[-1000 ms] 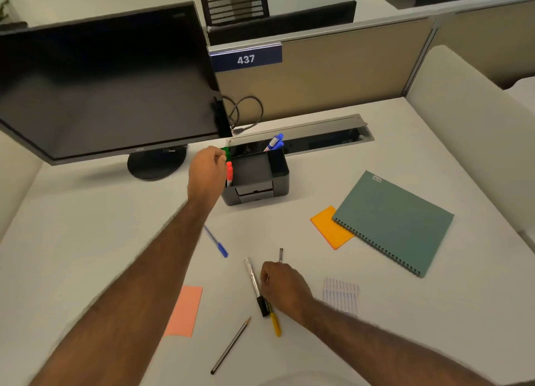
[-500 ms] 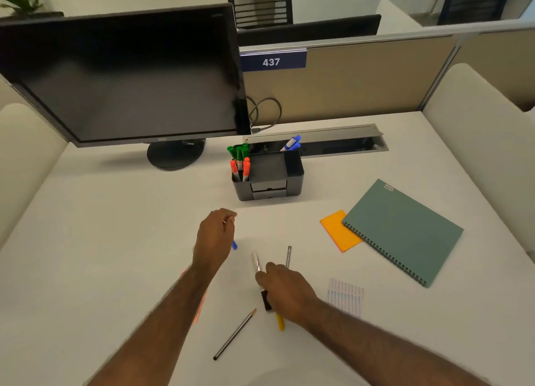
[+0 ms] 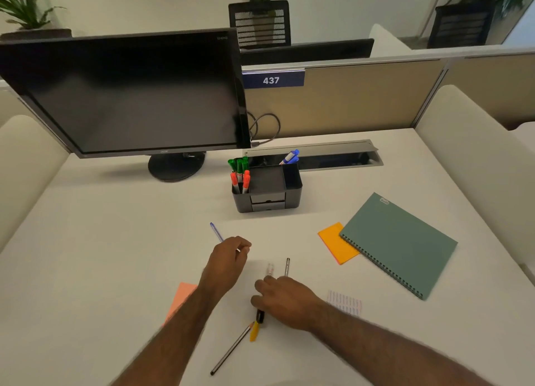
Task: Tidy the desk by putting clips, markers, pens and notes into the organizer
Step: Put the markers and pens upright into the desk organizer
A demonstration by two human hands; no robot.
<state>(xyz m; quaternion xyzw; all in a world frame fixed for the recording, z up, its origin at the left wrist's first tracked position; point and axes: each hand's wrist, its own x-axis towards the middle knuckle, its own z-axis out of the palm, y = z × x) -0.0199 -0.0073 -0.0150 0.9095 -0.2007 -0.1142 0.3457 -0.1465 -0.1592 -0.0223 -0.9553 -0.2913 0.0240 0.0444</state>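
Green and orange markers (image 3: 239, 171) stand in the black plastic organizer (image 3: 270, 203), well beyond both hands. The left hand (image 3: 227, 259) pinches a thin blue pen (image 3: 216, 232). The right hand (image 3: 286, 298) covers a yellow pen (image 3: 254, 332), and I cannot tell its grip. The orange paper note (image 3: 333, 242) is not yet stored.

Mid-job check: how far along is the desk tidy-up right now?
Done: green and orange markers and a blue marker stand in the organizer. In hand: the left hand grips a blue pen; the right hand covers a cluster of pens, grip unclear. Left: a pencil, an orange note, a pink note, a striped slip. No clips visible.
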